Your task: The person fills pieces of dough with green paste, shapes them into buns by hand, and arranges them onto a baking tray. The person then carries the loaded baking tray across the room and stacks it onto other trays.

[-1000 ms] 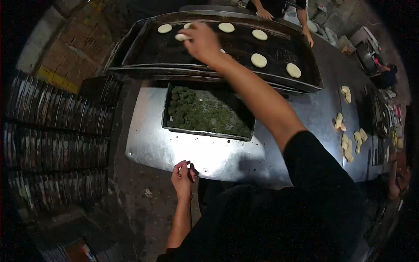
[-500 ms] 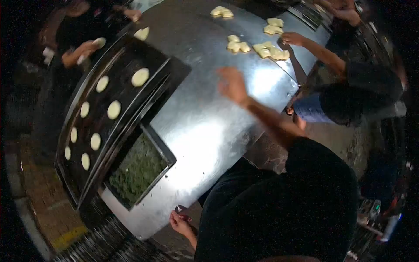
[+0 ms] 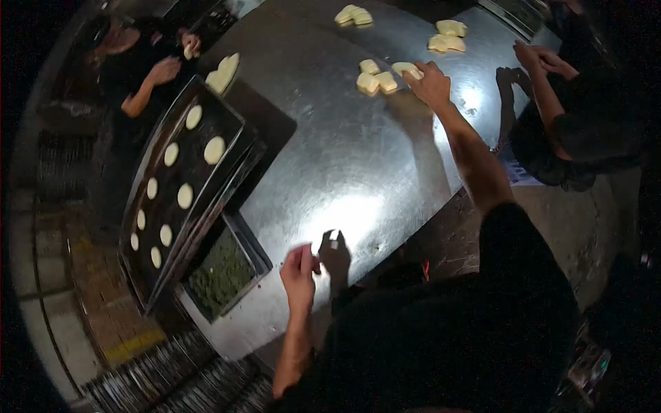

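Observation:
My right hand (image 3: 430, 84) is closed on a pale dough piece (image 3: 407, 69) over the metal table (image 3: 330, 138). Just left of it lies a cluster of dough pieces (image 3: 368, 83). Near the table's front edge my left hand (image 3: 299, 270) is raised, its fingers curled together; whether anything small is between them I cannot make out. On the left, a dark baking tray (image 3: 169, 195) holds several flat dough rounds (image 3: 185, 195). In front of that tray sits a smaller tray (image 3: 251, 242) of crumbly green filling (image 3: 220, 275).
More dough lies at the far edge (image 3: 353, 15), at the back right (image 3: 447, 38) and beside the baking tray (image 3: 223, 73). A co-worker's hands (image 3: 165, 70) are at the back left, another's (image 3: 544, 58) at the right. Stacked trays (image 3: 172, 378) stand at the lower left.
The view has turned right. My right hand has left the baking tray, crossed the table and taken hold of a dough piece. My left hand stays near the front edge.

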Available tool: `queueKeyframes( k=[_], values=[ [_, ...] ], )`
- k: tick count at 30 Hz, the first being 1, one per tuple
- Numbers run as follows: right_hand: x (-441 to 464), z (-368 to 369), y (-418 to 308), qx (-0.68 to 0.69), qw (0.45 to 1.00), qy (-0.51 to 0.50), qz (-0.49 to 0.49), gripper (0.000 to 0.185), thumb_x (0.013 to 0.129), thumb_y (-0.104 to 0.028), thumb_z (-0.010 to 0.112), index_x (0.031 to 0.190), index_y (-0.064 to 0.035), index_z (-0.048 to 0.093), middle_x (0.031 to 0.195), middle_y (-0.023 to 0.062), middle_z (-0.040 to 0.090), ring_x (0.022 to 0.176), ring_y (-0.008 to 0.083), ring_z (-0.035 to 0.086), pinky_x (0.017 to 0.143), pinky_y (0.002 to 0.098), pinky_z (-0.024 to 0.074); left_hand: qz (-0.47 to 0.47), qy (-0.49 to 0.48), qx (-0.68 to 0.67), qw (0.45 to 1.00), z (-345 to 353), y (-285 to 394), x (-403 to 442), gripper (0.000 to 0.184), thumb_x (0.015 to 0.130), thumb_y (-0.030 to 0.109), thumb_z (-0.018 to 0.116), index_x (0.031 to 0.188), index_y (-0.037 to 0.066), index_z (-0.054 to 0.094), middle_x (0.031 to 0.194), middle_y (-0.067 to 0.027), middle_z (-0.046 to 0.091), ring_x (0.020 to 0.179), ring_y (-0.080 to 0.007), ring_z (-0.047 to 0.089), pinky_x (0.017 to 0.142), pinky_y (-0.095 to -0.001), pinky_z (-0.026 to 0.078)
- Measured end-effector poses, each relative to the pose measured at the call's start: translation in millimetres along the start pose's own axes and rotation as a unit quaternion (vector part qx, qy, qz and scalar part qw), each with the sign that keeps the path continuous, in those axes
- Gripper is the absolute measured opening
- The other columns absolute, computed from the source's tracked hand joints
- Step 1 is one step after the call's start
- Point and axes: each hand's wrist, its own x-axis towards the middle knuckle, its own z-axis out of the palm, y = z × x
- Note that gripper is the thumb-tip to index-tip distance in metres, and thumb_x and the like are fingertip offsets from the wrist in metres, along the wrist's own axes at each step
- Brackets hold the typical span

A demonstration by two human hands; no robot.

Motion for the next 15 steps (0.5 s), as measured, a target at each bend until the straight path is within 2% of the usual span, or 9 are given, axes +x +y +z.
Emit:
queueKeyframes(
  k=[2, 4, 6, 8, 9, 10, 12, 14, 15],
  values=[
    [-61, -15, -44, 0.083, 0.971, 0.064, -0.217, 0.043, 0.075, -0.045, 0.070, 0.111, -0.0202, 0.066, 0.105, 0.0097, 0.062, 0.105, 0.0315, 0.060, 0.089, 0.0466, 0.0419, 0.071, -0.018, -0.031, 0.997, 18, 31, 26, 0.022, 0.096, 0.018, 0.058, 0.098, -0.004, 0.063, 0.072, -0.0049, 0.060, 0.062, -0.0087, 0.053, 0.055, -0.0235, 0.041],
    [-126, -22, -96, 0.087, 0.897, 0.069, -0.429, 0.047, 0.075, -0.043, 0.070, 0.116, -0.0191, 0.065, 0.109, 0.0099, 0.062, 0.109, 0.0317, 0.058, 0.090, 0.0500, 0.0408, 0.138, 0.039, 0.035, 0.989, 33, 35, 63, 0.026, 0.094, 0.022, 0.061, 0.100, -0.003, 0.064, 0.073, -0.0038, 0.060, 0.062, -0.0090, 0.054, 0.056, -0.0235, 0.042],
    [-170, 17, -124, 0.099, 0.853, -0.085, -0.506, 0.062, 0.074, -0.042, 0.070, 0.132, -0.0234, 0.055, 0.123, 0.0135, 0.059, 0.122, 0.0348, 0.050, 0.099, 0.0557, 0.0352, 0.216, 0.105, 0.124, 0.963, 50, 13, 106, 0.038, 0.092, 0.030, 0.062, 0.109, -0.004, 0.063, 0.087, -0.0161, 0.065, 0.078, -0.0225, 0.063, 0.071, -0.0332, 0.049],
    [-204, 43, -119, 0.055, 0.842, -0.086, -0.530, 0.066, 0.078, -0.038, 0.067, 0.139, -0.0221, 0.046, 0.129, 0.0151, 0.055, 0.128, 0.0358, 0.044, 0.103, 0.0585, 0.0291, 0.188, 0.096, 0.354, 0.911, 55, -27, 143, 0.043, 0.092, 0.034, 0.057, 0.112, -0.003, 0.063, 0.102, -0.0259, 0.062, 0.102, -0.0410, 0.056, 0.088, -0.0453, 0.047],
    [-207, 51, -123, 0.013, 0.833, -0.054, -0.550, 0.071, 0.081, -0.035, 0.063, 0.146, -0.0208, 0.037, 0.136, 0.0166, 0.051, 0.134, 0.0368, 0.038, 0.108, 0.0614, 0.0231, 0.211, 0.027, 0.403, 0.890, 54, -31, 146, 0.040, 0.091, 0.031, 0.057, 0.113, -0.002, 0.063, 0.106, -0.0261, 0.061, 0.103, -0.0420, 0.055, 0.090, -0.0466, 0.046],
    [-203, 52, -127, 0.013, 0.826, -0.049, -0.562, 0.071, 0.081, -0.035, 0.063, 0.146, -0.0208, 0.037, 0.136, 0.0166, 0.051, 0.134, 0.0368, 0.038, 0.108, 0.0614, 0.0231, 0.236, 0.036, 0.377, 0.895, 58, -41, 150, 0.033, 0.088, 0.024, 0.061, 0.109, -0.001, 0.064, 0.106, -0.0238, 0.062, 0.104, -0.0406, 0.055, 0.090, -0.0458, 0.045],
    [-217, 50, -119, 0.134, 0.910, -0.080, -0.384, 0.070, 0.087, -0.026, 0.054, 0.150, -0.0143, 0.026, 0.147, 0.0170, 0.039, 0.141, 0.0383, 0.026, 0.111, 0.0642, 0.0125, 0.191, 0.044, 0.292, 0.936, 66, -30, 134, 0.026, 0.081, 0.015, 0.068, 0.101, -0.001, 0.063, 0.108, -0.0223, 0.062, 0.104, -0.0389, 0.055, 0.090, -0.0446, 0.044],
    [-238, 56, -116, 0.113, 0.900, -0.127, -0.402, 0.061, 0.090, -0.019, 0.048, 0.148, -0.0076, 0.031, 0.150, 0.0137, 0.035, 0.141, 0.0391, 0.024, 0.110, 0.0655, 0.0132, 0.198, 0.065, 0.286, 0.935, 67, -38, 131, 0.022, 0.076, 0.008, 0.073, 0.093, 0.000, 0.060, 0.100, -0.0185, 0.065, 0.096, -0.0322, 0.061, 0.084, -0.0396, 0.048],
    [-244, 69, -110, 0.038, 0.898, -0.113, -0.423, 0.058, 0.090, -0.018, 0.047, 0.146, -0.0077, 0.035, 0.152, 0.0107, 0.032, 0.143, 0.0373, 0.021, 0.109, 0.0669, 0.0134, 0.133, 0.026, 0.183, 0.974, 61, -50, 134, 0.023, 0.075, 0.007, 0.074, 0.091, 0.001, 0.059, 0.095, -0.0157, 0.065, 0.090, -0.0284, 0.063, 0.080, -0.0367, 0.049]
  ],
)
